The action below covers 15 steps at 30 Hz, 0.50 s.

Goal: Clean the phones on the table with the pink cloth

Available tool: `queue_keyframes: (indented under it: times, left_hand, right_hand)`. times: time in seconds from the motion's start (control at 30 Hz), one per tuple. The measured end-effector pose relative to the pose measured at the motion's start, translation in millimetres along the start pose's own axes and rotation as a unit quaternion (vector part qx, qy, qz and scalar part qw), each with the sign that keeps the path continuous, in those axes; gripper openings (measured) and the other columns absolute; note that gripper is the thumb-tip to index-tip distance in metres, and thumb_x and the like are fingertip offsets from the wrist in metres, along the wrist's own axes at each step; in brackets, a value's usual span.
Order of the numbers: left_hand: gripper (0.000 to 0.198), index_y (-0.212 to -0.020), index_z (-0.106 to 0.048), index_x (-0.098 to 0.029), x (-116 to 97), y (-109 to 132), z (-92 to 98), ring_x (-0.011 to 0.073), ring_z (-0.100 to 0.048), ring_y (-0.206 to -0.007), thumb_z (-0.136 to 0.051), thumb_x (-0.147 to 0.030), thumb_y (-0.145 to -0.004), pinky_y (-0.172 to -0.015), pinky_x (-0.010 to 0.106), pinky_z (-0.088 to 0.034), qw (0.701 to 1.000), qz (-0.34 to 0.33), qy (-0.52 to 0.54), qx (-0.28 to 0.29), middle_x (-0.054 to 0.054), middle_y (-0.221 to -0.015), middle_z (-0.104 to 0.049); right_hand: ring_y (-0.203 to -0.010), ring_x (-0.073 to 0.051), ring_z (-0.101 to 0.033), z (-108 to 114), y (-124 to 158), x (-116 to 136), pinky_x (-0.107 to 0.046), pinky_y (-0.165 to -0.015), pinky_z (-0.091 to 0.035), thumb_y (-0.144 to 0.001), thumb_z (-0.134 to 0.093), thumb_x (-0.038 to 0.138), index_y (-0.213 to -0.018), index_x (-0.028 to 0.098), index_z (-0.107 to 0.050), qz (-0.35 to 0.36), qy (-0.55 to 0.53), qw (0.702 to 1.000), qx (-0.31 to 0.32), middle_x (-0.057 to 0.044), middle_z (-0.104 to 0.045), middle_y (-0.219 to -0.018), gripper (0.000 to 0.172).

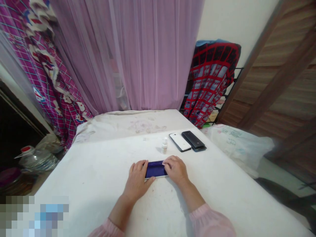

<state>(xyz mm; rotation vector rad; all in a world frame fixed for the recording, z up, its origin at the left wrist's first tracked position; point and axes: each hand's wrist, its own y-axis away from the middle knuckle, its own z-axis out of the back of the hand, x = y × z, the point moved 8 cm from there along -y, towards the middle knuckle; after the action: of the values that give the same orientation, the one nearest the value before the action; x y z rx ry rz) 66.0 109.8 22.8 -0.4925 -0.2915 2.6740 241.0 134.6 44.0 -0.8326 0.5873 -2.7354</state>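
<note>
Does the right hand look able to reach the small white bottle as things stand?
Probably yes. The right hand rests on the phone with a dark blue screen, and the small white bottle stands just beyond it. Nothing stands between them, though the hand would have to come off the phone.

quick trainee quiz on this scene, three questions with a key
1. What lies between the left hand and the right hand?
A) a hairbrush
B) a phone with a blue screen
C) a notebook

2. True or false: the small white bottle stands upright.

3. Which is nearer that bottle: the white phone or the black phone?

Key: 1. B; 2. true; 3. the white phone
</note>
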Motion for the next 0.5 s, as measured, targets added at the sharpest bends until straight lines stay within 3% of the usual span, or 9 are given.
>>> queue_keyframes:
  times: [0.13, 0.33, 0.43, 0.5]
  left_hand:
    - [0.056, -0.138, -0.041, -0.022, -1.4, -0.8, -0.6, 0.0292, -0.042, -0.128, -0.053, -0.044, -0.088, -0.111, 0.054, -0.025, 1.000, -0.006, 0.014, 0.013, 0.011, -0.136, -0.051]
    - [0.056, -0.135, -0.043, -0.020, -1.4, -1.1, 0.4, 0.0296, -0.045, -0.126, -0.057, -0.042, -0.086, -0.110, 0.056, -0.026, 0.999, -0.004, 0.030, 0.017, 0.013, -0.134, -0.052]
    - [0.056, -0.134, -0.044, -0.021, -0.5, 0.4, 2.5, 0.0299, -0.047, -0.123, -0.059, -0.042, -0.084, -0.109, 0.056, -0.028, 0.999, -0.009, 0.035, -0.005, 0.012, -0.131, -0.054]
    - [0.057, -0.134, -0.045, -0.021, 1.1, 2.2, 3.9, 0.0302, -0.049, -0.121, -0.060, -0.042, -0.083, -0.108, 0.056, -0.029, 0.999, -0.010, 0.038, -0.018, 0.012, -0.129, -0.055]
  right_hand:
    - [-0.084, -0.019, -0.058, -4.2, -2.1, 4.0, -0.031, -0.080, -0.043, -0.080, -0.052, 0.012, -0.083, 0.024, -0.073, 0.015, -0.008, 1.000, -0.017, -0.004, -0.069, -0.086, 0.025]
    - [-0.083, -0.017, -0.058, -15.1, 6.6, 39.8, -0.029, -0.078, -0.040, -0.073, -0.054, 0.008, -0.075, 0.025, -0.072, 0.059, -0.034, 0.995, 0.074, -0.001, -0.069, -0.083, 0.025]
    - [-0.081, -0.016, -0.059, -10.9, 11.9, 38.0, -0.028, -0.076, -0.040, -0.073, -0.055, 0.009, -0.070, 0.025, -0.071, 0.053, -0.031, 0.992, 0.109, 0.000, -0.068, -0.080, 0.022]
    - [-0.081, -0.017, -0.059, -4.8, 12.3, 26.1, -0.028, -0.077, -0.040, -0.073, -0.055, 0.009, -0.070, 0.024, -0.070, 0.038, -0.023, 0.994, 0.098, 0.000, -0.068, -0.080, 0.022]
